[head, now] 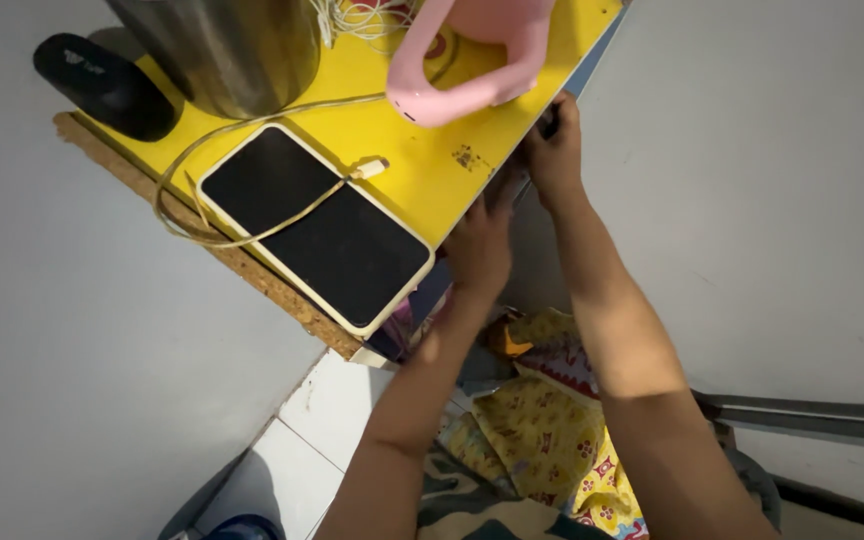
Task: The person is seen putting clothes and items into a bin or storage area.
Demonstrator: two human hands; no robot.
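A small yellow table (pixel 422 165) fills the upper middle of the head view. My left hand (pixel 480 245) reaches under its front edge, fingers hidden beneath the tabletop. My right hand (pixel 553 150) grips something small and dark at the table's edge near the right corner; what it is cannot be made out. On the tabletop lie a black tablet with a cream frame (pixel 314 225), a pale cable (pixel 252 160) looped over it, a pink plastic object (pixel 472 60) and a steel pot (pixel 227 50).
A black oval object (pixel 104 85) sits at the table's far left corner. White walls stand on both sides. Below are white floor tiles (pixel 327 420), patterned yellow cloth (pixel 542 430) and a grey bar (pixel 812 412) at the right.
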